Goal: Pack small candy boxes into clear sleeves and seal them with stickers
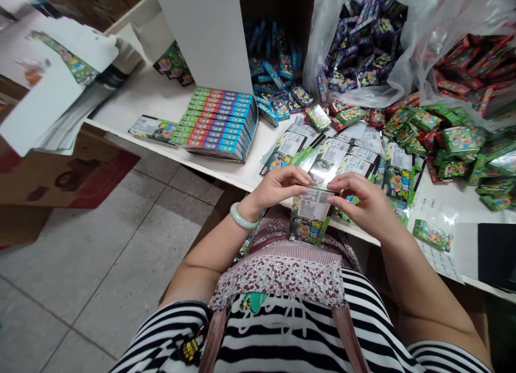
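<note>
A flat printed packet (310,217), black and green with a pale text panel and a barcode, hangs in front of my apron, just off the table edge. At its upper left corner, my left hand (284,187), with a pale green bangle above it, pinches the rim. My right hand (358,198) grips the opposite upper corner between thumb and fingers. Just beyond both hands, more flat packets (330,155) of the same print lie overlapping on the white table (258,142). Whether anything is inside the held packet cannot be seen.
Left of the packets stands a display box (220,120) with rows of coloured small boxes. Loose blue boxes (278,72), a bag of purple boxes (363,45), red boxes (471,66) and green boxes (459,142) fill the back and right. A dark flat object (497,255) lies far right.
</note>
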Tool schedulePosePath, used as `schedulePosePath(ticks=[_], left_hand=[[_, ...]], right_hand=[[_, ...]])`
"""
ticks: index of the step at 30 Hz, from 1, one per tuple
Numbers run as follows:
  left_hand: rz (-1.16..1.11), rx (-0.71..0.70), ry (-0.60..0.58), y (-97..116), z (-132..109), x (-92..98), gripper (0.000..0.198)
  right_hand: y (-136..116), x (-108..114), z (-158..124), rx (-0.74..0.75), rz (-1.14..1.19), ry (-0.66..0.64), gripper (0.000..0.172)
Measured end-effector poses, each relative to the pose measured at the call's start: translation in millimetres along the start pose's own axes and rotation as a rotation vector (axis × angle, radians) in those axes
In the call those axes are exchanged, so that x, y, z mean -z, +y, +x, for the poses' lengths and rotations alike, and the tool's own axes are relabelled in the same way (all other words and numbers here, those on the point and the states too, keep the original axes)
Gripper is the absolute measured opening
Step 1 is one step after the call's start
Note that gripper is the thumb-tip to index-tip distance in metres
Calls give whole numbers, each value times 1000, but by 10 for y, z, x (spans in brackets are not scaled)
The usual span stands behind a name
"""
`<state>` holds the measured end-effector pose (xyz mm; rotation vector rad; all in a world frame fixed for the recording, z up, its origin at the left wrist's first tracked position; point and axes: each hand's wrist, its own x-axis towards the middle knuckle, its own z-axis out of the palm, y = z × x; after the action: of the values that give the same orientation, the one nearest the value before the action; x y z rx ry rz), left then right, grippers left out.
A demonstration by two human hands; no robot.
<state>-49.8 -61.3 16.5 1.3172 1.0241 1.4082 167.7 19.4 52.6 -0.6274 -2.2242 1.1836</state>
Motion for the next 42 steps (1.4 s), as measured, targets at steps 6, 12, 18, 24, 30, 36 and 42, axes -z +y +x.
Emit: schedulePosePath(ticks=[6,12,18,24,30,36,42], left_hand=[[45,-1,109,-80,-45,-55,22],[159,-40,105,-82,18,-100,10],[292,-7,118,-141,68,-24,6],[352,-16,275,-322,126,119,10],[364,40,342,-333,191,-20,12],[370,70,358,-338,212,-30,12],[365,44,317,-391,202,2,13]], right_hand=[[116,-160,-122,27,-42,144,5],[250,-240,-118,35,0,231,2],[363,-194,-165,-81,120,157,11],[1028,941,-775,-422,-159,514,20],[1717,1771,-1229,-860,-650,522,26],[1856,1740,-1293,-845,-614,516,15],[1738,1819,-1504,-793,-491,609,2]])
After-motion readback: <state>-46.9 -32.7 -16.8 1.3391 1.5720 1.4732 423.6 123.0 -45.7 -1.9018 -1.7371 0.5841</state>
